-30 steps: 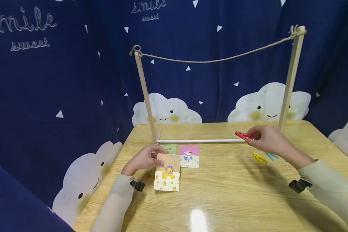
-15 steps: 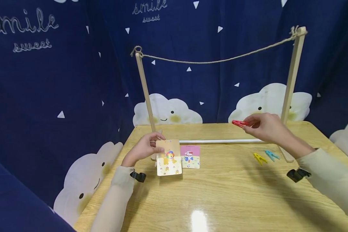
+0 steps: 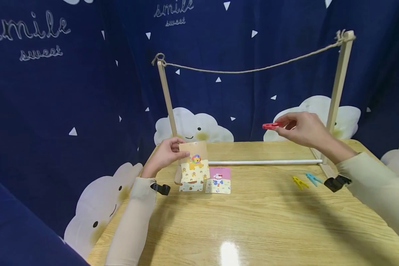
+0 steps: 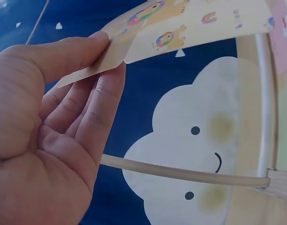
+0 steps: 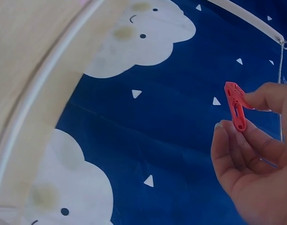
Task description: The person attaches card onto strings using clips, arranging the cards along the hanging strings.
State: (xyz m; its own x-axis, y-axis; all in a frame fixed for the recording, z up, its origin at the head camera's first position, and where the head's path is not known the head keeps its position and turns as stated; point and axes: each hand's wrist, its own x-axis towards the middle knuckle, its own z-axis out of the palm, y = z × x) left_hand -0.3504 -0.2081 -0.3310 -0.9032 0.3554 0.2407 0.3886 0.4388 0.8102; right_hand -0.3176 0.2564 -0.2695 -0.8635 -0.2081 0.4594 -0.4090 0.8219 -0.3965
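Navy curtain (image 3: 46, 111), printed with smiling clouds and the words "smile sweet", hangs at the far left and runs on behind the desk (image 3: 252, 221). Next comes the left hand (image 3: 164, 155), thumb and fingers pinching the lion card (image 3: 195, 170) near the top of its left edge; the card is held up in front of the lower end of the left post (image 3: 167, 98). Below it shows the lower strip of a second card (image 3: 191, 187), and just right of that a pink-topped card (image 3: 218, 181) lies on the desk. Twine (image 3: 226, 71) sags between the post tops, and a white rod (image 3: 252, 162) runs low between them. Well apart from the left hand, the right hand (image 3: 302, 129) pinches a red clothespin (image 3: 269, 126) in mid-air. Yellow (image 3: 300, 182) and light blue (image 3: 314, 179) clothespins lie side by side near the foot of the right post (image 3: 340, 85).
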